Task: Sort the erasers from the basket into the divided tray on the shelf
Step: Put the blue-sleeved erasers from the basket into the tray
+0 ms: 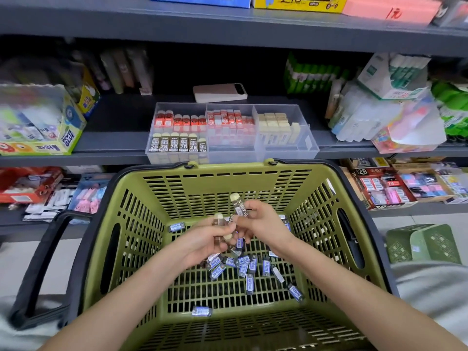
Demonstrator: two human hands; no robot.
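A green plastic basket (217, 183) stands in front of me, with several blue-sleeved erasers (244, 267) scattered on its floor. Both my hands hover inside it. My left hand (205, 243) is closed around several brown-sleeved 2B erasers (218, 220). My right hand (263, 221) pinches one brown 2B eraser (239, 205) upright between thumb and fingers. On the shelf behind the basket sits the clear divided tray (307, 138). Its left section holds red erasers and brown 2B erasers, its middle red-and-white ones, its right cream ones.
A pink power bank (219, 92) lies behind the tray. A Power Glue box (50, 134) stands at the left, glue-stick packs (387, 105) at the right. Lower shelves carry more stationery. A small green crate (425, 245) sits on the floor at the right. The basket's black handle (40, 269) hangs left.
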